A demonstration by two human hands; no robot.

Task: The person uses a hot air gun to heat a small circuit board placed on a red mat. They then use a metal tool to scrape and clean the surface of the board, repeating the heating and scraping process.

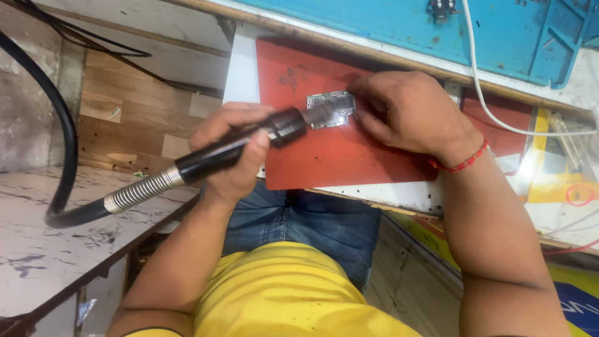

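Observation:
My left hand [229, 153] grips the black handle of a hot-air tool [237, 150], whose metal nozzle points at a small silver circuit board [334, 107]. The board lies on a red mat [324, 156] on a white pull-out shelf. My right hand [409, 112] rests on the mat with its fingertips touching the board's right edge, steadying it. A red thread band circles my right wrist. The tool's black hose [59, 125] with a metal spring sleeve trails off to the left.
A blue work mat [399, 25] lies on the bench above, crossed by a white cable [480, 93]. A marbled white side table [56, 243] stands at left. Yellow and red items sit at right. My jeans and yellow shirt show below.

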